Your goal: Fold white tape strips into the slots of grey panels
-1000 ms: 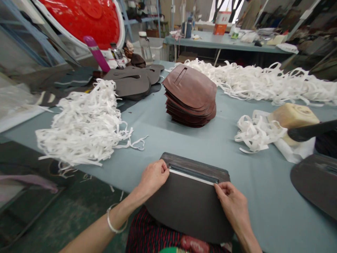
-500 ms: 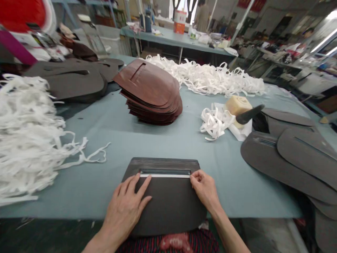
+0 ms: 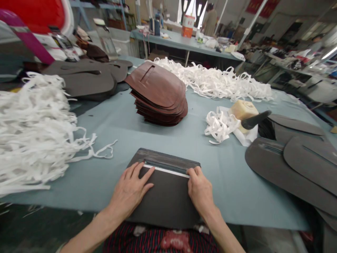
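A dark grey leather panel (image 3: 165,200) with a slot lies at the table's near edge, over my lap. A thin white tape strip (image 3: 168,171) runs along the slot's lower edge. My left hand (image 3: 130,191) rests flat on the panel, fingers spread, fingertips near the strip's left end. My right hand (image 3: 200,191) has its fingers curled and pinches at the strip's right end.
A stack of brown leather panels (image 3: 159,95) stands mid-table. Heaps of white strips lie at left (image 3: 31,130) and at the back (image 3: 216,79). A yellowish block (image 3: 243,109) with a dark-handled tool sits right of centre. Grey panels (image 3: 295,165) are piled at right and back left (image 3: 84,77).
My left hand went from pinching the strip's left end to lying flat on the panel. The view swung right. My right hand stays at the strip's right end.
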Demonstrator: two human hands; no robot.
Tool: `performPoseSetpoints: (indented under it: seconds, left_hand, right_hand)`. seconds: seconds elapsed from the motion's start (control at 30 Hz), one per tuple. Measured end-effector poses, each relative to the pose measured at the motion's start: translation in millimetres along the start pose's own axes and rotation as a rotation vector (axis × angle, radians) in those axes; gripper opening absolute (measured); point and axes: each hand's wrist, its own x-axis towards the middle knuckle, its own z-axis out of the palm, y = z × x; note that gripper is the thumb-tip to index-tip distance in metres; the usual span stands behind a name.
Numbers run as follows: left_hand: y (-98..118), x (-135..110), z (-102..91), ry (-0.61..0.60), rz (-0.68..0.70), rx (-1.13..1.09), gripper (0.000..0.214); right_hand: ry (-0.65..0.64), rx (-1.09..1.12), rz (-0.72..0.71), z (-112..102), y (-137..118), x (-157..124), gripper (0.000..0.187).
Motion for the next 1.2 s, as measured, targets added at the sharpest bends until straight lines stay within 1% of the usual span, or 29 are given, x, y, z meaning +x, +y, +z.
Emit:
performPoseSetpoints:
  seconds: [0.07,0.1,0.13,0.2,0.27,0.37,0.43,0.47,0.5,0.57,0.6,0.63,0.7,0.8,0.9,0.97,1.0,1.07,1.13,1.2]
  left_hand:
    - [2.2,7.3,-0.9,0.010,0.012,-0.008,0.042]
    - [5.9,10.0,-1.2,0.006,0.030,-0.017,0.040]
    - [10.8,11.9,-1.3,-0.003,0.047,-0.028,0.039]
    - [22.0,14.0,-1.6,-0.021,0.057,-0.041,0.041]
    - [30.9,14.8,-3.2,-0.021,0.028,-0.043,0.041]
    - [31.8,17.4,-8.6,-0.011,0.009,-0.094,0.036]
    - [22.2,20.7,-11.2,0.023,-0.033,-0.159,0.029]
    - [14.7,22.3,-11.3,0.064,-0.098,-0.181,0.027]
    - [6.1,23.5,-10.3,0.117,-0.195,-0.194,0.028]
    - [-12.4,24.6,-6.2,0.217,-0.400,-0.216,0.040]
    - [-21.1,24.4,-4.3,0.236,-0.466,-0.247,0.048]
    - [-28.7,24.1,-3.5,0.224,-0.498,-0.300,0.053]
    - [-40.3,24.5,-7.5,0.148,-0.509,-0.450,0.052]
    - [-52.1,31.4,-29.4,0.068,-0.513,-0.648,0.041]
    - [-67.1,45.0,-53.8,0.057,-0.507,-0.724,0.036]
    - [-77.8,52.3,-58.7,0.054,-0.517,-0.695,0.036]
    - [-81.4,54.0,-56.3,0.073,-0.516,-0.650,0.037]
    - [-82.3,52.6,-43.0,0.130,-0.466,-0.541,0.036]
    - [-74.1,45.7,-23.8,0.173,-0.367,-0.481,0.030]
    - [-61.2,36.6,-6.2,0.190,-0.292,-0.486,0.021]
  right_hand:
    - [0.015,-0.019,-0.260,4.9,-12.2,4.1,0.035]
    - [0.017,-0.033,-0.351,8.2,-18.0,6.2,0.040]
    - [0.020,-0.054,-0.405,11.5,-23.0,8.1,0.043]
    - [0.027,-0.088,-0.436,17.3,-29.5,11.2,0.041]
    - [0.031,-0.085,-0.441,19.9,-31.5,13.5,0.036]
    - [0.030,-0.042,-0.451,17.9,-31.3,18.6,0.023]
    - [0.034,-0.003,-0.448,16.3,-32.0,23.7,0.015]
    - [0.041,0.029,-0.458,16.5,-32.5,26.4,0.015]
    - [0.053,0.070,-0.473,17.6,-33.0,28.9,0.015]
    - [0.089,0.167,-0.511,22.5,-33.3,32.7,0.011]
    - [0.106,0.210,-0.523,25.6,-32.9,33.9,0.010]
    - [0.119,0.243,-0.531,28.8,-32.2,34.6,0.010]
    - [0.138,0.277,-0.527,33.8,-30.1,35.2,0.010]
    - [0.163,0.280,-0.503,35.6,-25.5,35.1,0.015]
    - [0.171,0.274,-0.474,32.7,-18.9,33.8,0.016]
    - [0.175,0.276,-0.459,30.7,-13.9,32.1,0.014]
    - [0.181,0.272,-0.450,30.1,-11.8,31.2,0.015]
    - [0.196,0.241,-0.434,30.1,-9.7,29.9,0.017]
    - [0.218,0.190,-0.416,31.6,-11.9,30.3,0.020]
    - [0.240,0.145,-0.400,34.5,-19.4,33.4,0.020]
